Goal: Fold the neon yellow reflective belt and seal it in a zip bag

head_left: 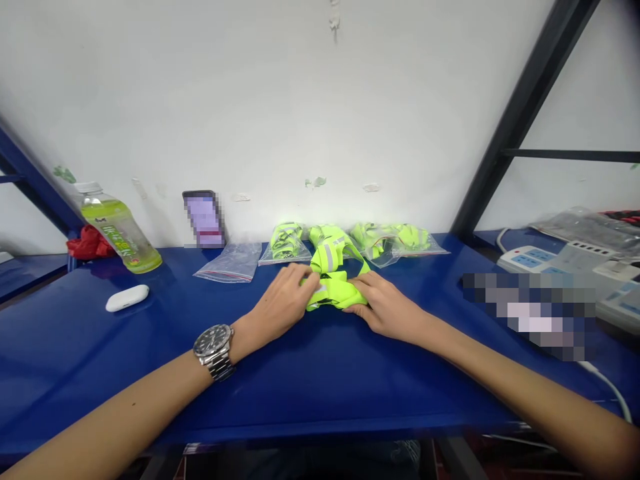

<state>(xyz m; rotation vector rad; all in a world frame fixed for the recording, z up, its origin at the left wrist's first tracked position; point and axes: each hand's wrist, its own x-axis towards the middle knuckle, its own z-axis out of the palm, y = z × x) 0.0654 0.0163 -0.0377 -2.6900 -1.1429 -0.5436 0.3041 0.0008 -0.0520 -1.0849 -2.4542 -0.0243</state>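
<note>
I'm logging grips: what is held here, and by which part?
The neon strap: the left hand grips its left side, the right hand its right.

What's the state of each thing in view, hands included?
Left hand, gripping yellow strap
Right hand, gripping yellow strap
Yellow strap, loosely bunched
Drink bottle, capped
White case, shut
Phone, propped upright, screen lit
Zip bag beside phone, lying flat
Bags along wall, holding similar straps
Blurred device at right, can't tell

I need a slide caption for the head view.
The left hand and right hand hold a neon-yellow reflective strap at a blue table, with bagged similar straps behind.
</note>
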